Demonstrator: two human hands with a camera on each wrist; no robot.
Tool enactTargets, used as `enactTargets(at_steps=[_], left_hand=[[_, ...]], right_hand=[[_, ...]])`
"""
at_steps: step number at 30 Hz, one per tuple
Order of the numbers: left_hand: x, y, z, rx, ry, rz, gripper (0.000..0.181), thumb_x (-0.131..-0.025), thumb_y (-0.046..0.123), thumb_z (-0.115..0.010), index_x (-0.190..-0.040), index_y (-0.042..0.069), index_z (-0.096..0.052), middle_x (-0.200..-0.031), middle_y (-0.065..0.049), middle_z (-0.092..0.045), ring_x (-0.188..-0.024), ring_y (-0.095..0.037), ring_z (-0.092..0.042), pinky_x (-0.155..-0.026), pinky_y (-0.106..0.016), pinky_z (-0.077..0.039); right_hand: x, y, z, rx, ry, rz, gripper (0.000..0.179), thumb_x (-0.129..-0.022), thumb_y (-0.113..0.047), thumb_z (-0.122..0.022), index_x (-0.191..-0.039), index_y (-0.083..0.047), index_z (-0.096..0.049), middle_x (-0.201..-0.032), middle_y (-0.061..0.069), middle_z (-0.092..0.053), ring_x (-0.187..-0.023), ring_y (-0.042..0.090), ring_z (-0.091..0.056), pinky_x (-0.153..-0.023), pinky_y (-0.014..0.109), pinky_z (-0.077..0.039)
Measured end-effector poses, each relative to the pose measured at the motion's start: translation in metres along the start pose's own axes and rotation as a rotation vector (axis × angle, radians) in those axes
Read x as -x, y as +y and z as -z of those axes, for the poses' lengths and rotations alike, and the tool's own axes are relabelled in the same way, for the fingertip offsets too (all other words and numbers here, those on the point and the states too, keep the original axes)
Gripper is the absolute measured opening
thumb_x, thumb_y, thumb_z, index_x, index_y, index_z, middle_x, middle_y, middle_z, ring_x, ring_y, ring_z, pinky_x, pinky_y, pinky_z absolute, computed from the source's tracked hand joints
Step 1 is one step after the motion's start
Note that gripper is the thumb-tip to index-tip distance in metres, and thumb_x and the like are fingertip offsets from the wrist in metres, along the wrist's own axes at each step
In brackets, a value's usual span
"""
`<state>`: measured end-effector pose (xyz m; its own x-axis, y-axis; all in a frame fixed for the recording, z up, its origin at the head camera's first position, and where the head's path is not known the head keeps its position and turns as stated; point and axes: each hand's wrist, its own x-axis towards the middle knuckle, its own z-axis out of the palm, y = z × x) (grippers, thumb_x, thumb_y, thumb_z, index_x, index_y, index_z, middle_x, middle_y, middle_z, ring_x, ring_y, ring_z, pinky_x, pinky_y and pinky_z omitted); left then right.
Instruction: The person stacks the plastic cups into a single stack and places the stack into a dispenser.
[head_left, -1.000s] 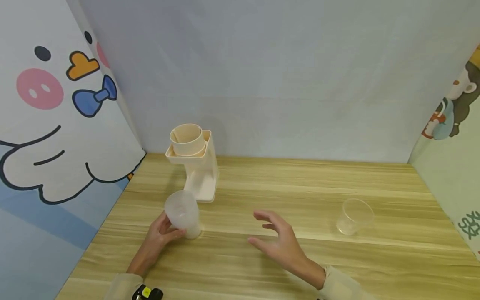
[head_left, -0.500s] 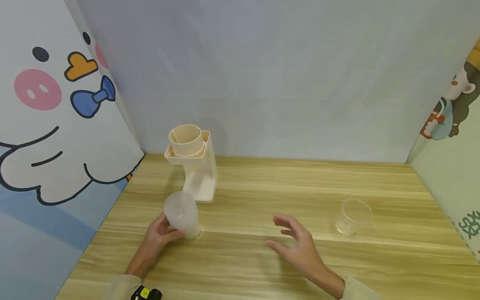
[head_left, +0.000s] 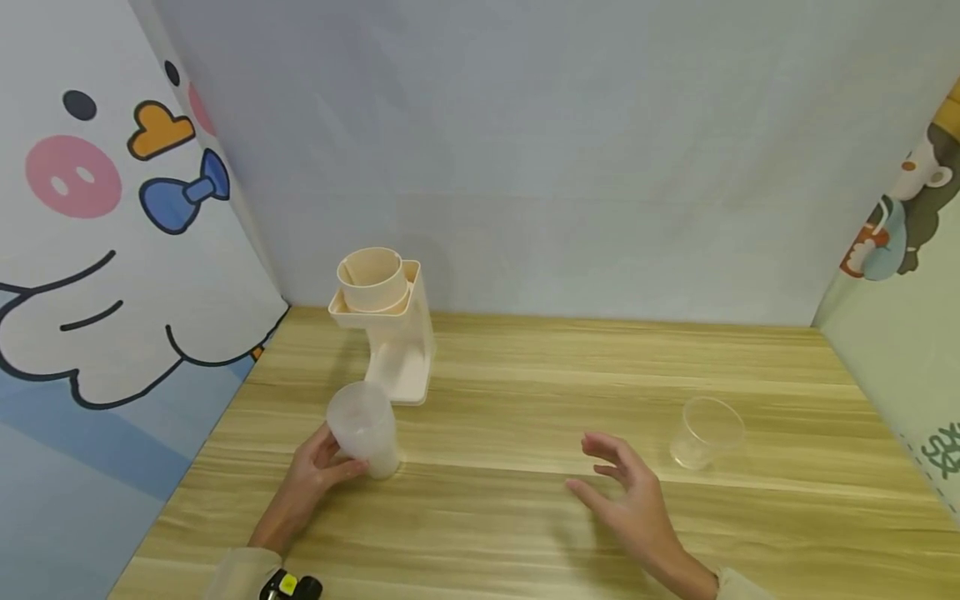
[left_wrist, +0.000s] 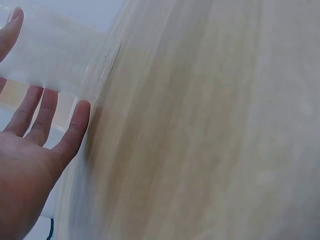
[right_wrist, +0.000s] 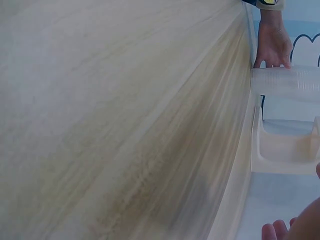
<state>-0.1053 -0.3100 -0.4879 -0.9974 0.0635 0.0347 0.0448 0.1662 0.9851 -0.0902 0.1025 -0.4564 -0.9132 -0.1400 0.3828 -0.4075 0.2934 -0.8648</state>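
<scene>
A stack of nested clear plastic cups (head_left: pixel 367 433) stands upright at the left of the table, looking cloudy white. My left hand (head_left: pixel 306 477) holds it low on its side, thumb in front and fingers behind. The left wrist view shows fingers (left_wrist: pixel 45 112) against the wall of the stack. Stacking ridges show on the cups (right_wrist: pixel 285 82) in the right wrist view. My right hand (head_left: pixel 637 504) hovers over the table with fingers loosely bent, thumb apart, nothing between them. To its upper right stands a single clear plastic cup (head_left: pixel 693 452).
Behind the cup stack is a cream cup dispenser (head_left: pixel 420 333) with a round tube (head_left: pixel 371 293) on top and a flat base. The wood-grain table (head_left: pixel 525 375) meets a pale back wall (head_left: pixel 562 167). Cartoon-printed panels stand at left and right.
My right hand has moved steadily right, away from the cup stack and nearer the single cup. My left hand and the cups have stayed put.
</scene>
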Motion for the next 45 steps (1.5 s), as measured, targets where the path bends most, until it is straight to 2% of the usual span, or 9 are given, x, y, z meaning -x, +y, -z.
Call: enactTargets(at_steps=[10,14,25,30,37,45], left_hand=[[-0.001,0.001,0.0,0.0,0.006,0.002,0.08,-0.08,0.009,-0.075,-0.147,0.019,-0.033,-0.142,-0.008,-0.042,-0.125,-0.008,-0.043,-0.095,-0.022,-0.042],[-0.001,0.001,-0.001,-0.009,0.009,0.001,0.08,-0.08,0.01,-0.075,-0.147,0.019,-0.033,-0.142,-0.008,-0.042,-0.125,-0.008,-0.043,-0.094,-0.022,-0.042],[0.001,0.001,-0.001,0.007,0.015,-0.001,0.078,-0.08,0.007,-0.074,-0.147,0.018,-0.034,-0.139,-0.006,-0.045,-0.122,-0.006,-0.045,-0.092,-0.024,-0.045],[0.001,0.002,-0.001,0.021,0.009,-0.028,0.077,-0.08,0.004,-0.073,-0.146,0.014,-0.035,-0.136,-0.003,-0.048,-0.122,-0.006,-0.046,-0.092,-0.024,-0.045],[0.002,0.002,0.001,0.025,0.005,-0.006,0.074,-0.081,0.007,-0.074,-0.145,0.017,-0.038,-0.137,-0.005,-0.048,-0.124,-0.009,-0.045,-0.095,-0.021,-0.041],[0.002,0.002,0.001,0.001,0.005,0.005,0.073,-0.081,0.01,-0.074,-0.145,0.019,-0.038,-0.139,-0.005,-0.047,-0.125,-0.009,-0.044,-0.096,-0.019,-0.039]], right_hand=[[0.008,0.007,0.016,0.011,0.085,0.007,0.051,-0.074,0.001,-0.078,-0.12,-0.002,-0.055,-0.114,0.005,-0.06,-0.105,0.017,-0.057,-0.085,0.022,-0.05],[0.012,0.012,0.023,0.021,0.118,-0.016,0.05,-0.074,0.003,-0.077,-0.12,-0.002,-0.056,-0.112,0.004,-0.06,-0.104,0.014,-0.057,-0.084,0.021,-0.049],[0.022,0.018,0.045,-0.012,0.201,-0.181,0.053,-0.076,0.003,-0.075,-0.123,0.003,-0.049,-0.11,0.013,-0.057,-0.101,0.011,-0.058,-0.08,0.019,-0.051],[0.028,0.019,0.054,0.031,0.239,-0.251,0.054,-0.079,0.0,-0.074,-0.125,0.002,-0.047,-0.109,0.008,-0.057,-0.1,0.008,-0.057,-0.079,0.015,-0.049],[0.031,0.025,0.066,0.068,0.296,-0.402,0.054,-0.084,-0.011,-0.073,-0.129,-0.001,-0.045,-0.109,0.001,-0.056,-0.098,0.004,-0.053,-0.077,0.011,-0.047],[0.029,0.03,0.078,0.126,0.379,-0.467,0.054,-0.083,-0.013,-0.074,-0.127,-0.003,-0.045,-0.108,0.001,-0.055,-0.096,0.003,-0.052,-0.075,0.008,-0.044]])
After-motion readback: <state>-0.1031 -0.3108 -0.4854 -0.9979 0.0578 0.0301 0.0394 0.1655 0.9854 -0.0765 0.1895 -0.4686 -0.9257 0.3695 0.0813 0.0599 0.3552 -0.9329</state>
